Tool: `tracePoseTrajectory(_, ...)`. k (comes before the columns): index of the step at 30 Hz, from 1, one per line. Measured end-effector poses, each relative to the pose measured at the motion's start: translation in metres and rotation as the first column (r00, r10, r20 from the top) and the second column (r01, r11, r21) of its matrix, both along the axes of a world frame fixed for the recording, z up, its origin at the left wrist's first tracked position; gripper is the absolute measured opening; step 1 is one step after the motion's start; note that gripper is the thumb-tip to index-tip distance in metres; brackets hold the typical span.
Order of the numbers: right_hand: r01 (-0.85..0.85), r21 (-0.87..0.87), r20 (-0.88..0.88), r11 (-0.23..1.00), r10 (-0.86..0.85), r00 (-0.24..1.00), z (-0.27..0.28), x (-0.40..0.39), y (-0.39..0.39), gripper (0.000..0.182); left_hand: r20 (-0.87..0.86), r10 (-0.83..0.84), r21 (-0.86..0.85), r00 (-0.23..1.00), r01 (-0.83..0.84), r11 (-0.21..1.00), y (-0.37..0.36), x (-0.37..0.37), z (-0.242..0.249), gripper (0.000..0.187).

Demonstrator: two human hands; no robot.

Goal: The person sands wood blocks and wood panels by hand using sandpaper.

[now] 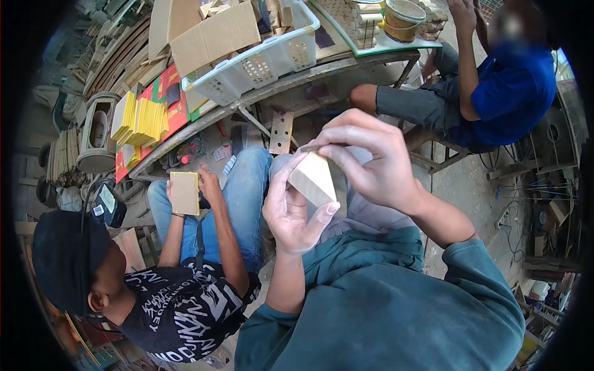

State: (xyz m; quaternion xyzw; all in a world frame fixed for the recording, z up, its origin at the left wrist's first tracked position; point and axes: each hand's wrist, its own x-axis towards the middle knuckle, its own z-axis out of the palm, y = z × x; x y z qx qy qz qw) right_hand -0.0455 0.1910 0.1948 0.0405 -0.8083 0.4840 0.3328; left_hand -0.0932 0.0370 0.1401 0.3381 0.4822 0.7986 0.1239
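Observation:
My left hand (288, 217), dusted with pale powder, is wrapped round a light wooden block (314, 178) with angled faces. Its thumb presses the block's lower corner, and its fingers lie along the far side. Above the block, my right hand (370, 159) is closed in a pinch at the top edge. A thin, darkish edge shows under those fingertips, too small to name. Both hands are over my lap, in front of my green shirt (383, 303).
At left, a co-worker in a black cap holds a yellow-edged board (185, 193). Another person in a blue shirt (510, 96) sits at upper right. A bench bears a white plastic crate (260, 65), yellow-edged pieces (143, 120) and a bucket (402, 21).

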Motion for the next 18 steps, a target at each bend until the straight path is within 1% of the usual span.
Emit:
tracePoseTrajectory(2, -0.057, 0.101, -0.010, 0.993, 0.058, 0.998, 0.000, 0.005, -0.005, 0.015, 0.005, 0.015, 0.007, 1.000, -0.015, 1.000, 0.000, -0.002, -0.002, 0.072)
tracePoseTrajectory(4, -0.172, 0.035, -0.015, 0.985, 0.172, 0.985, 0.005, 0.020, -0.013, 0.014, 0.032, 0.046, -0.009, 0.998, -0.045, 0.999, -0.002, -0.005, -0.004, 0.072)
tracePoseTrajectory(5, -0.174, 0.011, -0.001, 0.985, 0.174, 0.985, 0.009, 0.021, -0.011, 0.014, 0.035, 0.052, -0.020, 0.998, -0.052, 0.998, -0.004, -0.005, -0.003, 0.073)
tracePoseTrajectory(6, -0.173, -0.015, 0.014, 0.985, 0.174, 0.985, 0.012, 0.022, -0.009, 0.013, 0.037, 0.054, -0.021, 0.998, -0.053, 0.998, -0.004, -0.006, -0.003, 0.073)
tracePoseTrajectory(8, 0.002, -0.004, 0.040, 1.000, -0.002, 0.999, 0.006, 0.008, -0.001, 0.012, -0.022, 0.034, 0.002, 0.999, -0.034, 0.999, -0.002, -0.005, -0.002, 0.073)
tracePoseTrajectory(9, -0.007, -0.040, 0.018, 0.999, 0.008, 1.000, -0.001, -0.002, 0.001, 0.012, -0.023, 0.027, 0.003, 0.999, -0.027, 1.000, -0.001, -0.004, -0.003, 0.073)
tracePoseTrajectory(10, -0.001, -0.038, 0.016, 0.999, 0.002, 1.000, -0.003, 0.000, -0.001, 0.012, -0.030, 0.028, 0.004, 0.999, -0.028, 1.000, -0.001, -0.003, -0.004, 0.074)
tracePoseTrajectory(12, -0.010, 0.016, 0.032, 1.000, 0.009, 0.999, -0.004, 0.007, -0.011, 0.013, -0.041, 0.030, 0.007, 0.999, -0.030, 1.000, -0.003, -0.005, -0.006, 0.074)
tracePoseTrajectory(13, -0.066, -0.041, 0.019, 0.997, 0.066, 0.998, -0.003, 0.017, -0.019, 0.013, -0.015, 0.045, -0.007, 0.999, -0.045, 0.999, -0.004, -0.006, -0.006, 0.074)
tracePoseTrajectory(14, -0.144, -0.032, 0.033, 0.989, 0.145, 0.989, 0.002, 0.025, -0.020, 0.013, 0.014, 0.064, -0.022, 0.998, -0.064, 0.998, -0.006, -0.006, -0.008, 0.074)
tracePoseTrajectory(15, -0.156, -0.041, 0.035, 0.987, 0.158, 0.987, 0.005, 0.027, -0.018, 0.013, 0.027, 0.043, 0.026, 0.999, -0.044, 0.999, -0.005, -0.006, -0.009, 0.074)
tracePoseTrajectory(16, -0.165, -0.052, 0.036, 0.985, 0.167, 0.985, 0.006, 0.028, -0.016, 0.013, 0.032, 0.046, 0.023, 0.998, -0.046, 0.999, -0.005, -0.006, -0.010, 0.074)
tracePoseTrajectory(18, -0.002, -0.016, 0.033, 1.000, 0.003, 0.999, -0.005, 0.010, -0.006, 0.012, 0.028, 0.018, -0.003, 0.999, -0.018, 1.000, -0.004, -0.003, -0.008, 0.074)
